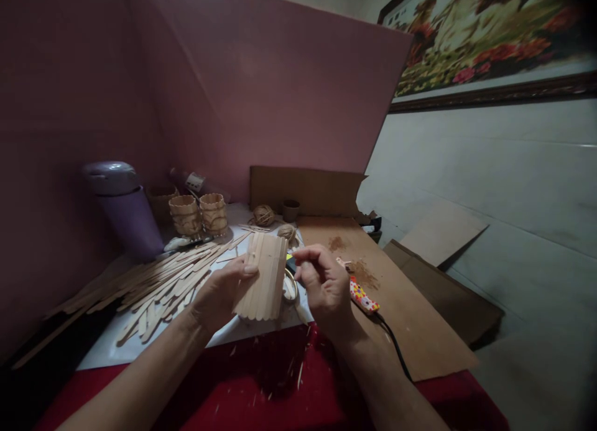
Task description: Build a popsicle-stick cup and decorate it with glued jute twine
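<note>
My left hand (224, 294) grips a panel of craft sticks (263, 275), standing side by side with rounded ends at the bottom. The thumb presses on its front face, and the panel looks slightly curved. A thin line crosses it near the top. Close to its right edge is my right hand (324, 282), thumb and forefinger pinched together; whatever may be between them is too small to make out. Behind the panel, partly hidden, lies a yellowish ring (291, 288). Many loose craft sticks (172, 282) are fanned out on the white sheet (107, 344) to the left.
Two stick-covered cups (213, 213) stand behind, near a purple flask (125, 213). Twine balls (262, 216) and a small brown pot (291, 209) sit at the back. On the brown board (420, 331) lies a flower-patterned corded tool (364, 296). Wood slivers litter the red cloth (261, 381).
</note>
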A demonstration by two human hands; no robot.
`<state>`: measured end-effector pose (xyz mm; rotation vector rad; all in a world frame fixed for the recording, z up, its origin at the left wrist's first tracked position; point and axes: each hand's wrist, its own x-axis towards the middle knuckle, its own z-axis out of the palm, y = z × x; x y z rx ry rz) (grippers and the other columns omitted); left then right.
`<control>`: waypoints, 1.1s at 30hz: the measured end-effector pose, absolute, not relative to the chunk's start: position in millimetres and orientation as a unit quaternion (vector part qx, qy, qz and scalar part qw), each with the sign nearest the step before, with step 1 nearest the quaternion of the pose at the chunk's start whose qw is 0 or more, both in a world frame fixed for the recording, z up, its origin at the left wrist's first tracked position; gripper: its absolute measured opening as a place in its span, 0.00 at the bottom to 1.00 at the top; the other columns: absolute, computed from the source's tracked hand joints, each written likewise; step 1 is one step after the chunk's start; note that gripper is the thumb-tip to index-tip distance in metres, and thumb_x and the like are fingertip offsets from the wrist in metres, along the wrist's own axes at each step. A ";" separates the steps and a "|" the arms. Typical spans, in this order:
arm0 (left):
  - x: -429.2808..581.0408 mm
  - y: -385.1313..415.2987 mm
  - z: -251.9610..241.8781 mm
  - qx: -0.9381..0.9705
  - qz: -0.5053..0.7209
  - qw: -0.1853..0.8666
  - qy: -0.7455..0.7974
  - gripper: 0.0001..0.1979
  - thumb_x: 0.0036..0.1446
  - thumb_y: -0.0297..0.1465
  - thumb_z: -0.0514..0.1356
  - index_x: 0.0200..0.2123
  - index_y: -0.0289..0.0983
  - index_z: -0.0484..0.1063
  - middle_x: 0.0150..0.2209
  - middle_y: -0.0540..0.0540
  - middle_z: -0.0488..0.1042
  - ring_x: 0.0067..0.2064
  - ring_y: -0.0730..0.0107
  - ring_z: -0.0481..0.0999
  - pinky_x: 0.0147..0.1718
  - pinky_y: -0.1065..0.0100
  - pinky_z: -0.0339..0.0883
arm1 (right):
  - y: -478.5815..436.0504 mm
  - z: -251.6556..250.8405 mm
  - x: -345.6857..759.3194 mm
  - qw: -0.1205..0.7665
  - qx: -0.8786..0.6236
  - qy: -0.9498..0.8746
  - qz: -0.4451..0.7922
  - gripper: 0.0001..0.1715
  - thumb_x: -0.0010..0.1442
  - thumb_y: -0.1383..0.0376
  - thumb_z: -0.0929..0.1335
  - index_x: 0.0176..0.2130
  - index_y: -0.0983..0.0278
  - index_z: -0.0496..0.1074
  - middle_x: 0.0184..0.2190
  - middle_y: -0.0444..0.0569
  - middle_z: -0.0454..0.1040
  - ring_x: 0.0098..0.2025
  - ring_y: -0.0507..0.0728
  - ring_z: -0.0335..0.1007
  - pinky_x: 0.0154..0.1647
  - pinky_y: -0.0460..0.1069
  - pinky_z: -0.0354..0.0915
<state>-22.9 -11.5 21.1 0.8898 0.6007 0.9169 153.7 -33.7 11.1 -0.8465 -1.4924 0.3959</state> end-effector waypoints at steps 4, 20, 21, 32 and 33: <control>-19.8 -11.8 19.1 0.429 0.437 0.736 0.287 0.25 0.44 0.30 0.64 0.49 0.33 0.70 0.39 0.40 0.79 0.35 0.58 0.78 0.31 0.64 0.70 | -35.0 12.2 149.8 0.593 -0.346 -0.726 0.049 0.05 0.62 0.72 0.65 0.37 0.64 0.71 0.35 0.48 0.71 0.38 0.54 0.69 0.39 0.49 0.65; -10.9 -9.5 8.9 0.550 0.459 0.615 0.328 0.29 0.37 0.35 0.72 0.45 0.35 0.71 0.39 0.43 0.76 0.37 0.63 0.74 0.34 0.67 0.68 | -33.7 14.7 153.8 0.466 -0.413 -0.780 -0.069 0.07 0.64 0.70 0.61 0.34 0.66 0.66 0.32 0.52 0.69 0.36 0.59 0.65 0.36 0.52 0.63; -10.3 -10.1 8.8 0.545 0.454 0.626 0.325 0.29 0.38 0.34 0.72 0.45 0.35 0.72 0.39 0.43 0.76 0.38 0.63 0.74 0.34 0.67 0.68 | -33.2 14.6 154.0 0.451 -0.419 -0.783 -0.085 0.07 0.64 0.70 0.61 0.34 0.66 0.65 0.32 0.53 0.69 0.36 0.59 0.65 0.35 0.53 0.63; -12.3 -10.5 17.7 0.469 0.454 0.689 0.314 0.23 0.40 0.33 0.70 0.42 0.33 0.73 0.35 0.42 0.77 0.31 0.64 0.75 0.31 0.66 0.70 | -35.2 14.4 157.0 0.488 -0.410 -0.762 -0.109 0.06 0.65 0.69 0.59 0.36 0.64 0.63 0.32 0.51 0.69 0.34 0.57 0.66 0.34 0.51 0.64; -13.1 -11.0 19.1 0.470 0.452 0.692 0.309 0.23 0.40 0.33 0.70 0.42 0.33 0.73 0.34 0.42 0.77 0.31 0.64 0.75 0.30 0.66 0.70 | -34.7 14.4 158.3 0.520 -0.420 -0.739 -0.091 0.06 0.65 0.70 0.59 0.37 0.64 0.63 0.33 0.51 0.69 0.34 0.57 0.66 0.35 0.51 0.65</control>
